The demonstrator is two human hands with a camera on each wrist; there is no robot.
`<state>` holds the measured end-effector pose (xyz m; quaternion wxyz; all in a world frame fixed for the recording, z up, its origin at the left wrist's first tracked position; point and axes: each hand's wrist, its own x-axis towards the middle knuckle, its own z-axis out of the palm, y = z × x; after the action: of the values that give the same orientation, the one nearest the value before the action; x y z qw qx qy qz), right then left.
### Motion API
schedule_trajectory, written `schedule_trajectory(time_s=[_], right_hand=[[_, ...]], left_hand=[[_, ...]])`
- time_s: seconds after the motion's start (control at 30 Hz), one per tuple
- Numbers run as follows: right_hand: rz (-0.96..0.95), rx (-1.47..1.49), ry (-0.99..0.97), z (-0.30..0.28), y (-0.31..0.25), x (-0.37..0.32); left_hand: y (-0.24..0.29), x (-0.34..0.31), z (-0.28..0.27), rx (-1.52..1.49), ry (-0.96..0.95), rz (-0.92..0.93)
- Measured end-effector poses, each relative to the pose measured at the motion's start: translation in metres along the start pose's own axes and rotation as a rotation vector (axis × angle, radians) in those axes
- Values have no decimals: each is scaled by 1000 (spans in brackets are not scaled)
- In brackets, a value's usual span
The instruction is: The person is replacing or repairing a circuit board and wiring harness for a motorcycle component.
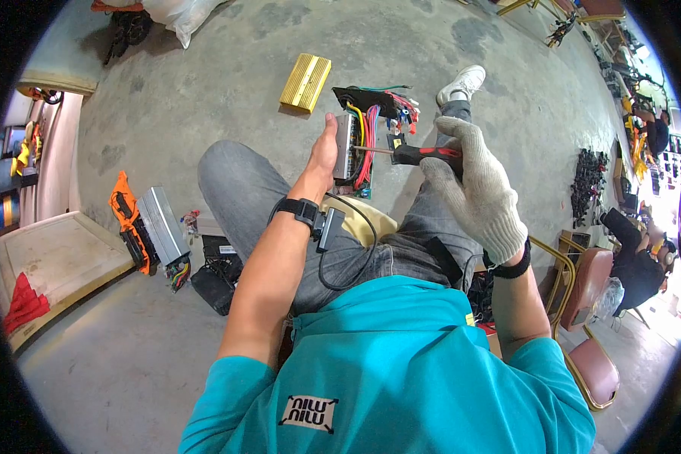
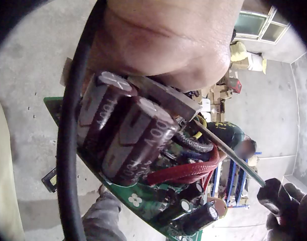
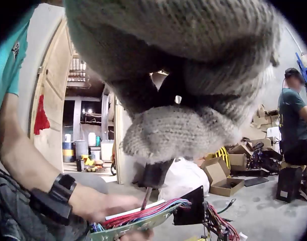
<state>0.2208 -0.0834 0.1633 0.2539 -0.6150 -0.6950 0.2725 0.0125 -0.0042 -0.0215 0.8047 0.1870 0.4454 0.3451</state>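
One left hand (image 1: 324, 157) grips the circuit board (image 2: 151, 202), between both hands. The gloved right hand (image 1: 483, 185) holds a screwdriver (image 1: 415, 155).

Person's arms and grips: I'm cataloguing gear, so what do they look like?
Both arms have short teal fabric sleeves. The left grip is bare, with a black wrist strap, dark rectangular box and black cable. The right grip wears a pale knitted glove and black wristband.
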Motion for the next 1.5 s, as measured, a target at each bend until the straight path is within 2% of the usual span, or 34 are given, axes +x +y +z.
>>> schedule_trajectory(time_s=[0.1,0.17,0.4,0.6,0.7,0.77,0.9,1.0,1.07,1.2,1.27,1.37,1.5], right_hand=[[102,-7,-34,-1,-2,-1],[-37,10,11,1,-1,-2],[-104,9,7,4,6,-3],[105,55,-25,1,-2,-2],[62,43,-14,3,-1,-3],[-57,-37,4,4,3,-3],[-65,8,4,5,5,-4],[0,48,-9,3,0,-3],[124,68,-60,0,-3,-1],[182,72,-77,-1,-5,-1],[-29,30,8,4,0,-4],[-83,-44,7,3,2,-3],[-83,21,-3,3,2,-2]], left_hand=[[-1,0,0,7,-17,21],[0,0,1,-2,4,10],[0,0,0,7,-13,18],[2,-3,4,5,10,20],[1,-2,3,2,14,10],[-1,0,1,-24,1,9],[0,0,1,-24,32,1],[-1,0,0,-37,-14,24],[0,-1,2,-32,10,17],[-2,2,-2,-13,-15,21],[-3,3,-2,5,-9,26],[-3,4,-3,11,-10,39],[-4,3,-4,12,-10,33]])
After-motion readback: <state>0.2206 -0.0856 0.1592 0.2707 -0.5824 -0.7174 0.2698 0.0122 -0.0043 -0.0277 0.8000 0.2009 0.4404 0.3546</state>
